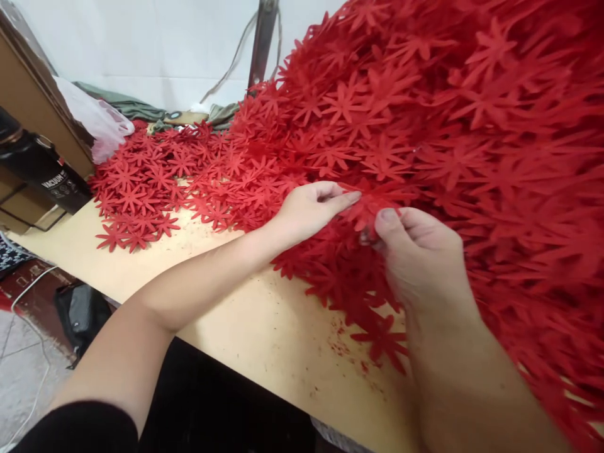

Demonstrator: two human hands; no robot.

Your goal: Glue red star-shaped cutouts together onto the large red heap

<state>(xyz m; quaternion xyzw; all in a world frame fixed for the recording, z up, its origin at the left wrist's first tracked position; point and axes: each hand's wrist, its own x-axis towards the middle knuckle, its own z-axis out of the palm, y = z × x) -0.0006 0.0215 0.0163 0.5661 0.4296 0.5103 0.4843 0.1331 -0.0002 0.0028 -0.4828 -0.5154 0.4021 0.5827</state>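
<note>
My left hand pinches one edge of a red flower-shaped cutout between thumb and fingers. On the other side of the same piece, my right hand grips it, thumb on top and fingers curled. Something small and greyish shows under the right thumb, too blurred to name. Both hands are in front of a tall heap of red flower cutouts, which have thin petals and look like fabric or felt. Part of the held piece blends into the heap behind it.
A lower pile of red flowers spreads left over the pale tabletop, with red scraps near its front edge. A black vacuum bottle, a cardboard box and a plastic bag stand at the left. A dark upright bar rises behind.
</note>
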